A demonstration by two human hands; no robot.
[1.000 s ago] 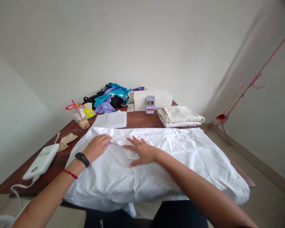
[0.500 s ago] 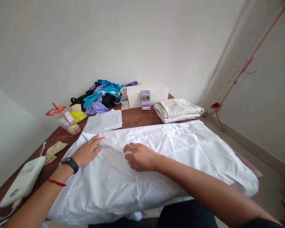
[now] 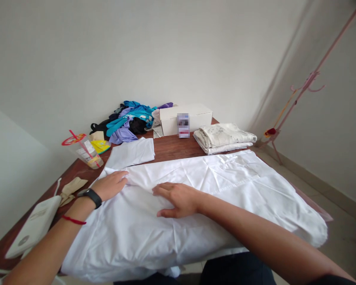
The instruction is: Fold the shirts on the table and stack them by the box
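A large white cloth (image 3: pixel 225 198) with a satin sheen covers the front of the table and hangs over its near edge. Creases run across it between my hands. My left hand (image 3: pixel 111 185) lies on the cloth's left part with fingers stretched forward, near its far-left corner. My right hand (image 3: pixel 178 200) rests palm down nearer the middle, fingers spread and thumb apart, holding nothing. Just beyond my left hand lies a smaller folded white cloth (image 3: pixel 133 152).
On the brown table (image 3: pixel 178 148) are a folded patterned cloth stack (image 3: pixel 225 136), a white box (image 3: pixel 195 114), a clothes pile (image 3: pixel 133 118), a plastic cup with straw (image 3: pixel 89 152), a yellow packet (image 3: pixel 101 146) and a white power bank (image 3: pixel 32 227). A pink coat stand (image 3: pixel 310 81) stands right.
My right hand's curled fingers have opened out and now lie flatter on the white cloth. My left hand stays at nearly the same place. The view has shifted slightly.
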